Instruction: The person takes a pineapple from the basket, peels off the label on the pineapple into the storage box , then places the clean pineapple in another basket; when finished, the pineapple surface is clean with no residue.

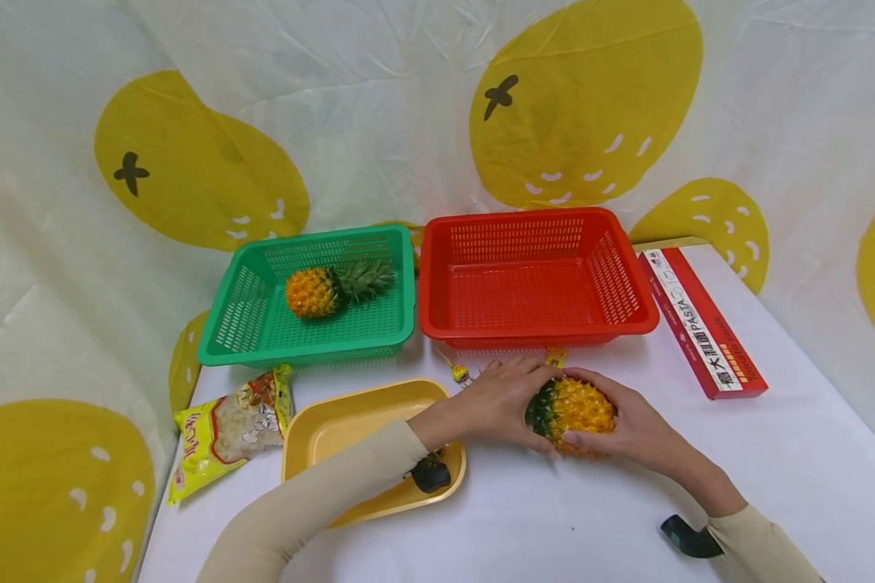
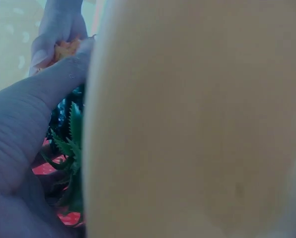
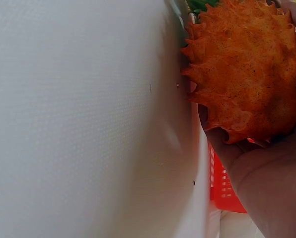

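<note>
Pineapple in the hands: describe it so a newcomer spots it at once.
Start at the red basket at the back of the white table. Just in front of its near rim lies a toy pineapple on its side, held by the left hand and right hand. The other pineapple lies in the green basket, untouched.

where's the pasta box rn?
Head view, far right of the table: the pasta box lies flat just right of the red basket, beyond the right hand.

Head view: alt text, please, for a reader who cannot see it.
Both hands, left hand and right hand, hold a toy pineapple on the white table before a red basket; another pineapple lies in a green basket.
</note>
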`<state>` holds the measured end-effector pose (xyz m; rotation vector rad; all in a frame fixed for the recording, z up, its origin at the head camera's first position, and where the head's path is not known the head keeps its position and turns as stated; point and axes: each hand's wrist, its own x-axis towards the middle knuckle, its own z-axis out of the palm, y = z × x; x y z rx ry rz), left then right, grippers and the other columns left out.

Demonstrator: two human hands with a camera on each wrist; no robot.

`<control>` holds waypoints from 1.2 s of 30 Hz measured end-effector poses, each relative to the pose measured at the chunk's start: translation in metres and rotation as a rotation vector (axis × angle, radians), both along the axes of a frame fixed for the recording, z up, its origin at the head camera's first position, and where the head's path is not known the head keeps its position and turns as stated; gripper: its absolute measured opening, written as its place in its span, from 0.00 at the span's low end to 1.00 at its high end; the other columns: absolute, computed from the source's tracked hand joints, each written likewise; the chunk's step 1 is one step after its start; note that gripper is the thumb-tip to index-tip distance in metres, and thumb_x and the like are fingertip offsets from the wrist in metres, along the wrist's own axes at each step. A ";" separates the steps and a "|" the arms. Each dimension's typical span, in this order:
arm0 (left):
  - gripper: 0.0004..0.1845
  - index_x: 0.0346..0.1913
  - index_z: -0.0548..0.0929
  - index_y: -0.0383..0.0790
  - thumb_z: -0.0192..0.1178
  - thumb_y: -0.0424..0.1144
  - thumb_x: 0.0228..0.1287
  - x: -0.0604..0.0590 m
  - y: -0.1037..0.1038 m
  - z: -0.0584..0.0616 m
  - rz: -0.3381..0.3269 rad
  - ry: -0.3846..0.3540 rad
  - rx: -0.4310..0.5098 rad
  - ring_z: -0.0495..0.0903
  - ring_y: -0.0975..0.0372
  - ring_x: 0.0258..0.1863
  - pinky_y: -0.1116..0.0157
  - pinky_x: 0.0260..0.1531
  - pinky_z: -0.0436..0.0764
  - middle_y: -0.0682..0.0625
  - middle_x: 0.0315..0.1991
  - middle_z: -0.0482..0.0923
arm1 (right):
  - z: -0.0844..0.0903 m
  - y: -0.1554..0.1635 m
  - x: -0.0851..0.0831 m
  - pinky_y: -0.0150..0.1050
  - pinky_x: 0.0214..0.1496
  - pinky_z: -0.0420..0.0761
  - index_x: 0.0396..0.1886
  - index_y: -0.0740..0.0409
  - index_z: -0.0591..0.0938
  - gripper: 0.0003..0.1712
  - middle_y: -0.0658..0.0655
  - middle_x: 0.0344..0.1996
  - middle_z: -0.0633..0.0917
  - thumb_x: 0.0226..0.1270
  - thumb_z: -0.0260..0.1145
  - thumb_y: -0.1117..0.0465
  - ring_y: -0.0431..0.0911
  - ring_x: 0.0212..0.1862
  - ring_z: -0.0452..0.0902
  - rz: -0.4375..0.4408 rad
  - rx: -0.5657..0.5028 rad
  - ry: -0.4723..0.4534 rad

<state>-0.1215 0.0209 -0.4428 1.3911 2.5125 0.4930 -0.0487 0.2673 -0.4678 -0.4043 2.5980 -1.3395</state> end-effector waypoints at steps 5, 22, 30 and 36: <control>0.57 0.80 0.65 0.50 0.77 0.69 0.51 0.000 0.000 0.001 0.009 -0.008 -0.010 0.62 0.60 0.74 0.51 0.68 0.69 0.50 0.75 0.66 | 0.001 -0.001 0.000 0.47 0.57 0.81 0.81 0.50 0.67 0.51 0.56 0.69 0.76 0.62 0.81 0.48 0.53 0.62 0.73 -0.007 0.001 -0.009; 0.53 0.79 0.69 0.52 0.76 0.67 0.53 0.000 0.003 0.003 0.005 0.014 -0.030 0.67 0.59 0.69 0.55 0.65 0.72 0.51 0.70 0.70 | 0.021 0.021 -0.008 0.40 0.60 0.80 0.80 0.54 0.68 0.42 0.55 0.72 0.76 0.69 0.74 0.57 0.55 0.65 0.75 0.032 -0.039 0.090; 0.52 0.78 0.69 0.53 0.76 0.67 0.53 0.003 0.003 0.002 0.016 0.038 -0.034 0.66 0.57 0.72 0.55 0.68 0.69 0.49 0.73 0.69 | 0.034 0.027 -0.012 0.29 0.58 0.78 0.77 0.51 0.73 0.45 0.55 0.66 0.80 0.61 0.78 0.69 0.43 0.63 0.76 -0.010 -0.083 0.295; 0.52 0.79 0.69 0.53 0.76 0.68 0.53 0.005 0.004 0.000 0.019 0.047 -0.042 0.66 0.56 0.72 0.54 0.68 0.69 0.49 0.74 0.69 | 0.044 0.033 -0.020 0.27 0.59 0.75 0.76 0.54 0.75 0.50 0.54 0.64 0.82 0.51 0.81 0.74 0.45 0.63 0.76 -0.058 -0.076 0.435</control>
